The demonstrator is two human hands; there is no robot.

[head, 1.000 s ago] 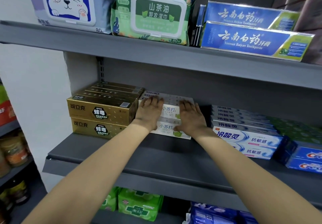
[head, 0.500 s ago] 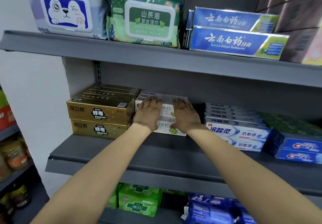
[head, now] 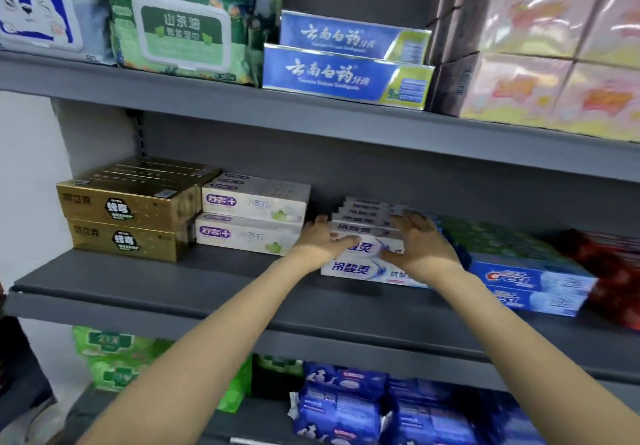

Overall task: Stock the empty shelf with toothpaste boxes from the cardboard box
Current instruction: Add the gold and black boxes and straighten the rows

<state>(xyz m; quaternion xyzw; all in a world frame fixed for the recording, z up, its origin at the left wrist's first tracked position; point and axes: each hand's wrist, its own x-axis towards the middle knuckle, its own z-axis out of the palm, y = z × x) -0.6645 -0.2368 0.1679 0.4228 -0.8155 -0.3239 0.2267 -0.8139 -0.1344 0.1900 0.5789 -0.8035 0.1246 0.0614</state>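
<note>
On the middle grey shelf point(head: 173, 282) stand stacks of toothpaste boxes. Gold boxes point(head: 128, 216) are at the left, white boxes with a purple logo point(head: 252, 217) beside them. Further right is a stack of white-and-blue boxes point(head: 360, 268). My left hand point(head: 325, 236) lies with straight fingers against the front left of that stack. My right hand point(head: 412, 240) is spread over its front right, fingers loosely bent on the top edge. Blue Crest boxes point(head: 533, 285) follow on the right. The cardboard box is not in view.
Green boxes point(head: 491, 236) lie behind the Crest stack, red packs point(head: 609, 264) at the far right. The upper shelf holds wet-wipe packs point(head: 180, 32), blue toothpaste boxes point(head: 346, 74) and pink tissue packs point(head: 554, 53). Green packs point(head: 117, 358) and blue packs point(head: 346, 406) fill the lower shelf.
Both hands left the white purple-logo stack and moved right onto the white-and-blue stack. The view shifted right too.
</note>
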